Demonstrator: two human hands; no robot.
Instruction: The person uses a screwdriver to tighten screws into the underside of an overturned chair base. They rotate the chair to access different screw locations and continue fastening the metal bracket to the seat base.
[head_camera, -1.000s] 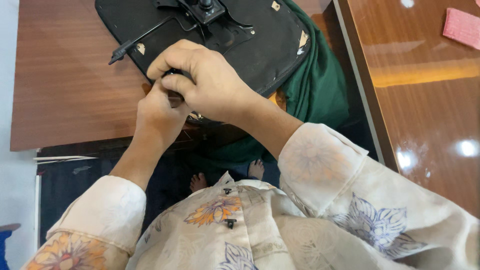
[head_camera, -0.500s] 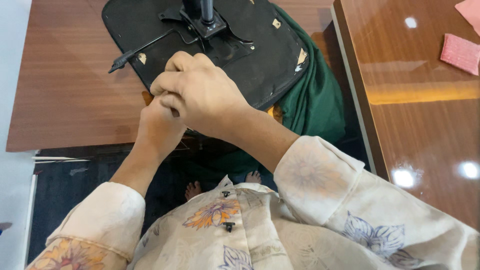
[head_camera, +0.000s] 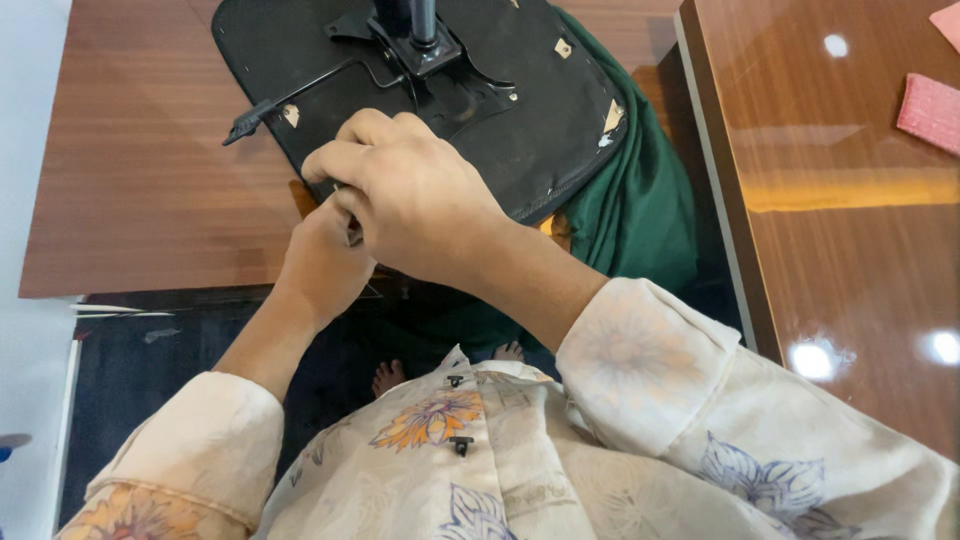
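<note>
1. Right hand (head_camera: 415, 195) curled over left hand (head_camera: 325, 262), fingers bent tight at front edge of black seat pad (head_camera: 545, 110); held item hidden, can't tell what.
2. Left hand underneath, fingers pinched up vs. right; grip contents not visible.
3. Seat pad upside down on wooden worktop (head_camera: 140, 190), metal bracket (head_camera: 420, 50) + lever (head_camera: 290, 100) on top.
4. Green cloth (head_camera: 640, 210) under pad's right edge.
5. Pink cloth (head_camera: 932, 112) on second worktop, well apart.

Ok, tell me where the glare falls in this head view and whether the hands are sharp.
Head view: bright lamp spots and a pale band of glare sit on the glossy desk at the right; the matte table under the black seat base shows none; the right hand and left hand look sharp, with no motion blur.
</note>
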